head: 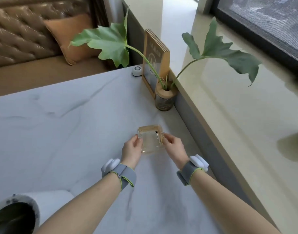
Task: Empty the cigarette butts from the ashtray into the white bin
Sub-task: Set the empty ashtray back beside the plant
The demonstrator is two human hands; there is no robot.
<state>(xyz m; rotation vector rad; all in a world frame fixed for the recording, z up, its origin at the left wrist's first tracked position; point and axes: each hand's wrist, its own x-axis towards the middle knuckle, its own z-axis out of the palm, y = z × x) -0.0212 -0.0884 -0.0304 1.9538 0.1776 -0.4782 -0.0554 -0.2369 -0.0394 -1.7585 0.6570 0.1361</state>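
A square clear glass ashtray (150, 140) with an amber tint sits on the white marble table (60, 132), near its right side. A dark speck of ash shows inside near its far right corner; no butts are visible in it. My left hand (132, 149) grips its left edge and my right hand (173, 146) grips its right edge. The white bin (31, 205) with a dark opening stands at the bottom left, below the table's near edge.
A plant in a wood-topped glass vase (164, 98) and a wooden sign stand (155, 61) rise just beyond the ashtray. A small white call button (137, 70) lies at the far edge. A glossy ledge (237, 115) runs along the right; a brown sofa (26, 39) lies beyond.
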